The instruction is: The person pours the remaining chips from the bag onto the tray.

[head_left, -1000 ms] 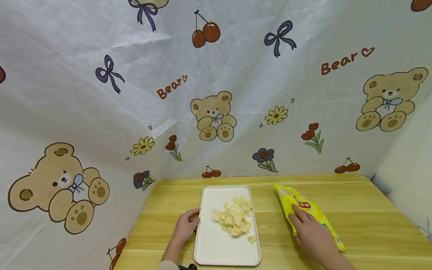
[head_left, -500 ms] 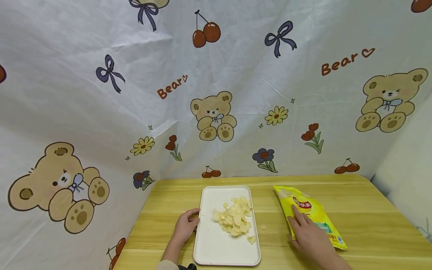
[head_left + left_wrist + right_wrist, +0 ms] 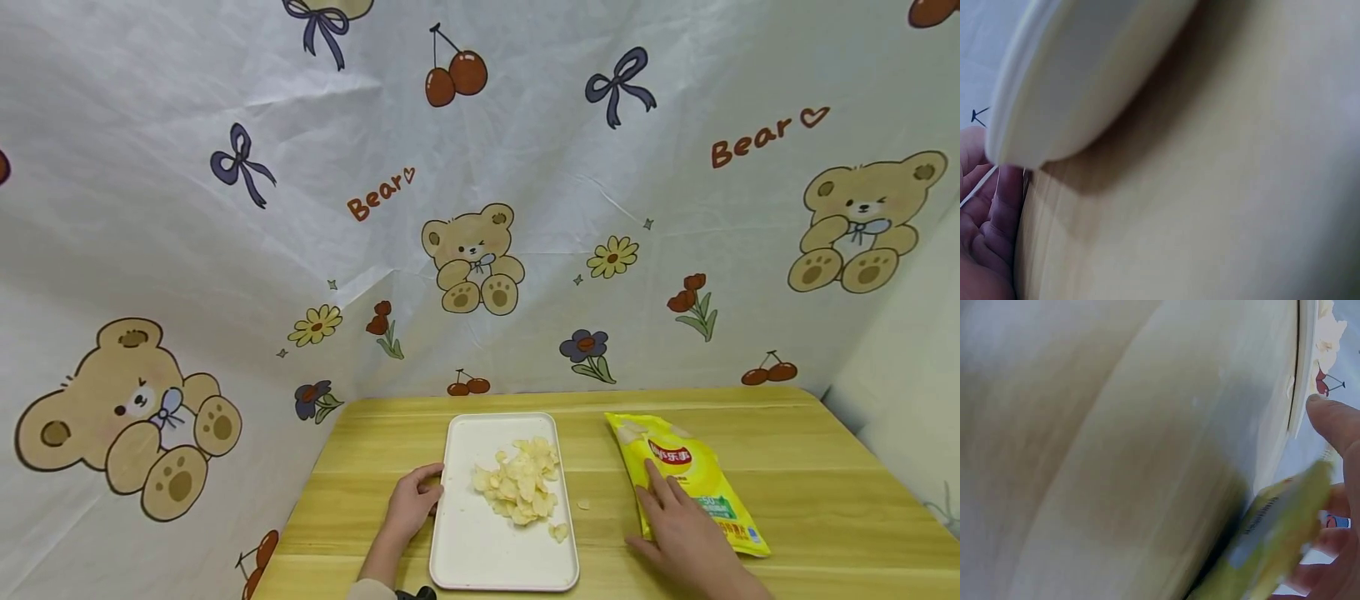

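Note:
A white rectangular tray [image 3: 504, 557] lies on the wooden table with a heap of potato chips [image 3: 521, 483] on it. My left hand [image 3: 411, 505] grips the tray's left rim; in the left wrist view its curled fingers [image 3: 1005, 206] sit at the rim's edge. To the right, a yellow chip bag [image 3: 686, 471] lies slanted with its printed front up. My right hand [image 3: 678, 533] rests on the bag's lower left part, fingers fairly straight and the thumb spread off the bag's edge. The right wrist view shows that thumb [image 3: 1335, 415] apart from the bag [image 3: 1272, 531].
One small chip piece [image 3: 583, 504] lies on the table [image 3: 600, 567] between tray and bag. Another chip [image 3: 558, 532] sits near the tray's right rim. A white cloth [image 3: 555, 333] printed with bears hangs behind the table and along its left side.
The bag's front has turned more face up, showing more of its print. My right thumb has moved out from the bag's left edge. The left hand and tray have stayed put.

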### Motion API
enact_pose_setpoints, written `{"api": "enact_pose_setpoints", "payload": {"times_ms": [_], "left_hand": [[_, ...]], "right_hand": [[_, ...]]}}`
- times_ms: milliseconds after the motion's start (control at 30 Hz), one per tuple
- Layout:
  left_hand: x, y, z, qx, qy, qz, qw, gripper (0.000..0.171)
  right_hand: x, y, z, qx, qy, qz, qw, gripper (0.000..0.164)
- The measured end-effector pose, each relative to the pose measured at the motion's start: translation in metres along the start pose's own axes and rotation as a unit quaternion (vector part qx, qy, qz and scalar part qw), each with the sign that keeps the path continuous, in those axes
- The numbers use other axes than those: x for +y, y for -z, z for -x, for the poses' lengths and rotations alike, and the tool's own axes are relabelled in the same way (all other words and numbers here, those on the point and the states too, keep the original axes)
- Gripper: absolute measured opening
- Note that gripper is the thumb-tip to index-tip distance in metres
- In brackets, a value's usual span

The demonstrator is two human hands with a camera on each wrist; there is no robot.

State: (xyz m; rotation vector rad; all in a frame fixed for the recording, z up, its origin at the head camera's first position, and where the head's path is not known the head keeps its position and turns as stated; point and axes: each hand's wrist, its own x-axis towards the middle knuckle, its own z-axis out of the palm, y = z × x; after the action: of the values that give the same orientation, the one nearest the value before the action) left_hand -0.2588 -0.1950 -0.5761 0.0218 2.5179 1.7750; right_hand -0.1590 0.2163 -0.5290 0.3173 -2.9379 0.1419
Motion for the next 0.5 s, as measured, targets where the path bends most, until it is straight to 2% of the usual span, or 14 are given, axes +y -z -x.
{"api": "enact_pose_setpoints", "payload": {"times_ms": [133, 500], "left_hand": [[-0.0004, 0.0000, -0.0001, 0.000, -0.004, 0.003, 1.0000, 0.040], [-0.0013, 0.0002, -0.0004, -0.003, -0.008, 0.009, 0.9999, 0.040]], "right_hand": [[-0.0030, -0.0001, 0.0022, -0.014, -0.011, -0.002, 1.000, 0.078], [-0.0027, -0.0048, 0.0045, 0.005, -0.012, 0.011, 1.000, 0.076]]}}
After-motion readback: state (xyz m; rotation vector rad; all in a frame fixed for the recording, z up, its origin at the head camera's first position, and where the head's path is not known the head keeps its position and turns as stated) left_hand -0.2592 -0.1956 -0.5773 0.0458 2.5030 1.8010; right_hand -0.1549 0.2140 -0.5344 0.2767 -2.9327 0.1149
